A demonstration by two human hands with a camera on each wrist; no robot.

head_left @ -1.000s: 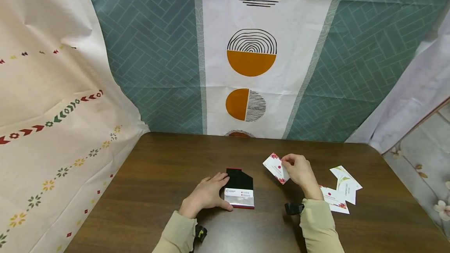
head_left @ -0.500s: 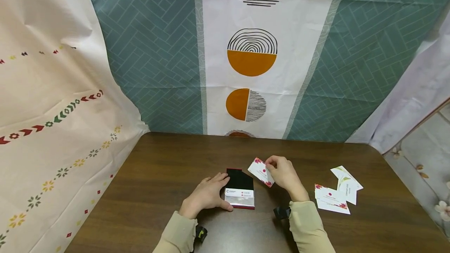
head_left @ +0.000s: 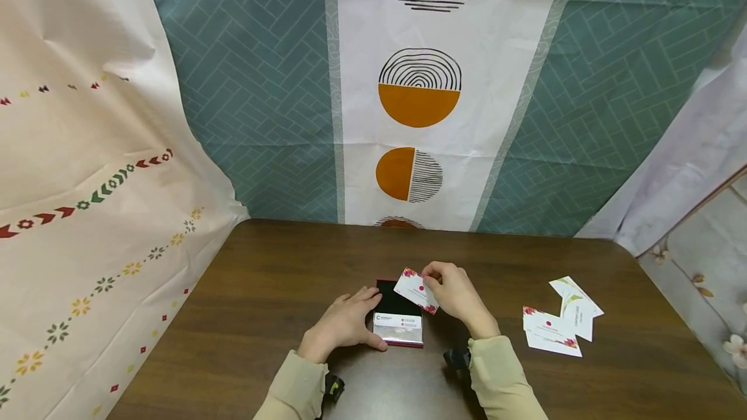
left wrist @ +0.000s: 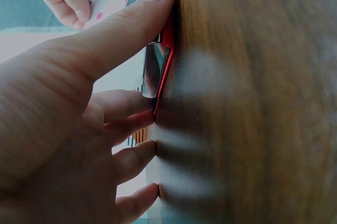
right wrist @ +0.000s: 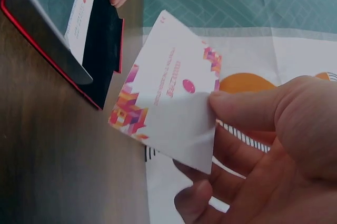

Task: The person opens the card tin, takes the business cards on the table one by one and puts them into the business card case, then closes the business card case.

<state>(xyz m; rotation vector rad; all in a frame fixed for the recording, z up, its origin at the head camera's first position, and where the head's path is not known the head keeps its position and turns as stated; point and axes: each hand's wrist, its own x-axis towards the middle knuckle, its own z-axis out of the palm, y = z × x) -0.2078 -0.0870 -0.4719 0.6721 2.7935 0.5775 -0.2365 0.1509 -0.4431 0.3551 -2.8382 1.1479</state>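
A business card holder point(head_left: 398, 305) lies unfolded on the table, black inside with red edges and a metal tray. One white card point(head_left: 397, 321) shows in its tray. My left hand point(head_left: 344, 323) rests at its left side, fingers spread. The thumb touches the near edge, and the other fingertips reach the black flap and the table. My right hand point(head_left: 458, 291) pinches a white business card point(right wrist: 168, 95) with pink floral corners between thumb and fingers. In the head view this card, tilted, overlaps the flap's right part; in the right wrist view it appears raised off the table.
Several loose business cards lie overlapping at the right: floral ones point(head_left: 551, 332) nearer and yellow-green patterned ones point(head_left: 576, 306) beyond. The brown table point(head_left: 280, 264) ends at a patterned curtain point(head_left: 280, 115). Another cloth point(head_left: 117, 225) hangs along the left.
My right hand has carried the pinched card leftward from the loose cards' side to over the card holder's flap. The left hand stays where it was.
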